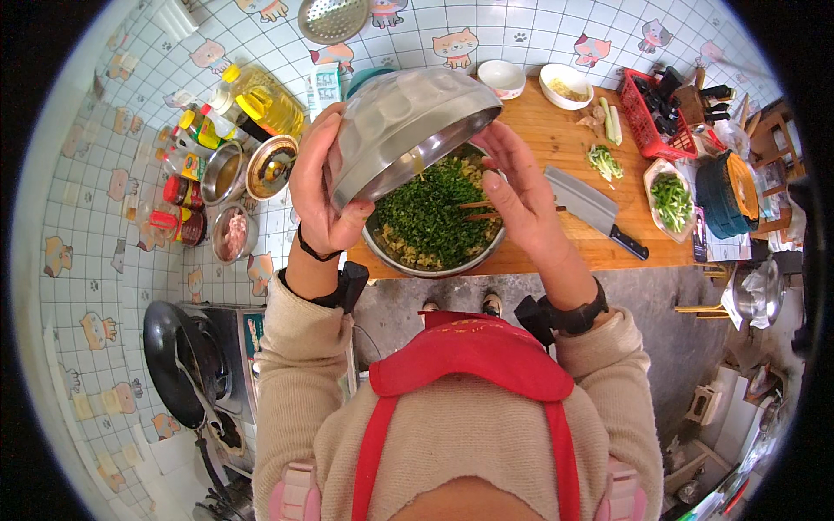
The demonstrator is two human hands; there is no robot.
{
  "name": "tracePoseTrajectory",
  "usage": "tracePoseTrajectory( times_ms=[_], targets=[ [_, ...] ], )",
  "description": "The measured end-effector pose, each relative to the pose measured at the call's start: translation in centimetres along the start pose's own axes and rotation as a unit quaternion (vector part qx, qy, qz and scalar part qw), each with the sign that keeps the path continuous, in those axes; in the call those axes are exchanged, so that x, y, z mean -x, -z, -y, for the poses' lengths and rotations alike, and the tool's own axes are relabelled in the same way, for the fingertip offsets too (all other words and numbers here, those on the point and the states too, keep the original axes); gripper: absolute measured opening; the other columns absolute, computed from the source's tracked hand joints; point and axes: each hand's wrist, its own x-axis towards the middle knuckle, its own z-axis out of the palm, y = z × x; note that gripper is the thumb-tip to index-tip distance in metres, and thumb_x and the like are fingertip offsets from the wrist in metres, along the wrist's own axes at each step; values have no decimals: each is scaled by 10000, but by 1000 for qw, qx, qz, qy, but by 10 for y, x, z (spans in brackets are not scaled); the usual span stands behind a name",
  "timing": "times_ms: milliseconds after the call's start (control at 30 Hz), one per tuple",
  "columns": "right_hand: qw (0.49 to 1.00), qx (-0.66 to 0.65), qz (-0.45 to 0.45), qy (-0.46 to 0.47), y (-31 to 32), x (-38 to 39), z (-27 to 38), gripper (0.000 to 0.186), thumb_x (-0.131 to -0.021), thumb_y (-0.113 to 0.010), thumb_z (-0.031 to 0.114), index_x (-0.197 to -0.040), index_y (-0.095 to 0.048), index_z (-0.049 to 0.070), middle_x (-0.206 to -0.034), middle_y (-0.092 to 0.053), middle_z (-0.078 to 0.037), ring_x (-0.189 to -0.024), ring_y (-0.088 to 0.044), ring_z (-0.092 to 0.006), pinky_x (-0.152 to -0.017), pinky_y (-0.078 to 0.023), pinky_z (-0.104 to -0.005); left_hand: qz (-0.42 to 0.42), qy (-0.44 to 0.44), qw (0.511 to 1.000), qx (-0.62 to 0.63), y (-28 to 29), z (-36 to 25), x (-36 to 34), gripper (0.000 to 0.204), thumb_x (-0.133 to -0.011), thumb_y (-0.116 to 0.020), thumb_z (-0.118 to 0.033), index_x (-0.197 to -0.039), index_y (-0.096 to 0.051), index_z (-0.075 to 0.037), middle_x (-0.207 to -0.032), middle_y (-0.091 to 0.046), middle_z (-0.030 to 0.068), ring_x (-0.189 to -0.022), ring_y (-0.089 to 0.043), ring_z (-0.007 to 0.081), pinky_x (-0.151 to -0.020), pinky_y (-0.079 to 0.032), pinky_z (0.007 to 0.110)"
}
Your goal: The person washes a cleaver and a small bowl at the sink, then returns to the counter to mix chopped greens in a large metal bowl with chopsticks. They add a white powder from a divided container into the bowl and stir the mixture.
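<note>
A wooden tabletop (556, 141) stands against a tiled wall (526, 42) printed with cats, with a cleaver (584, 200) lying toward the right and a black wok (172, 352) at lower left. The left hand (314, 182) grips a dimpled metal bowl (404, 104), tipped above a wider bowl (434, 273) of chopped greens (434, 221); the right hand (519, 187) is at its rim, though whether it grasps I cannot tell. The tilted bowl hides the wider one's far part; chopsticks (476, 205) run partly behind the right hand.
</note>
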Motion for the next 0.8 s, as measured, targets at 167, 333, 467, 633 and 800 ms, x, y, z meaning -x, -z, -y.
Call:
tracePoseTrajectory(
  times_ms=[167,333,467,633,800],
  targets=[
    [999,-46,-6,5,-5,-1,0,559,-874,-535,199,-1305,-274,-42,-1236,-442,-159,-1163,-412,-221,-974,-311,-338,24,-31,999,-31,7,-3,-4,708,-778,-594,-437,-1238,-381,58,-1214,-430,274,-1131,-439,355,-958,-312,415],
    [999,-40,-10,-3,-9,2,-2,541,-865,-540,158,-1297,-281,-39,-1223,-453,-174,-1147,-428,-227,-968,-333,-337,29,-82,991,-102,11,-13,-3,699,-740,-587,-465,-1240,-415,-7,-1168,-469,295,-1073,-476,401,-907,-365,460],
    [1000,-21,6,0,-9,3,-5,566,-866,-541,176,-1302,-255,-44,-1215,-459,-195,-1141,-443,-250,-964,-342,-345,59,-68,985,-146,14,-20,1,699,-757,-552,-488,-1283,-379,-60,-1184,-448,313,-1061,-479,415,-904,-356,480],
    [999,-32,4,6,-12,3,-14,585,-865,-542,221,-1300,-256,-47,-1212,-460,-227,-1136,-455,-286,-948,-358,-355,61,-53,986,-143,10,-18,6,679,-775,-543,-479,-1286,-378,-64,-1207,-431,308,-1085,-463,409,-920,-345,469],
    [1000,-8,-6,12,-12,5,-21,594,-857,-546,235,-1299,-262,-42,-1191,-479,-232,-1120,-471,-306,-929,-372,-359,64,-37,987,-139,8,-17,9,679,-785,-543,-467,-1284,-375,-38,-1218,-428,298,-1095,-459,405,-929,-341,463]
  ],
)
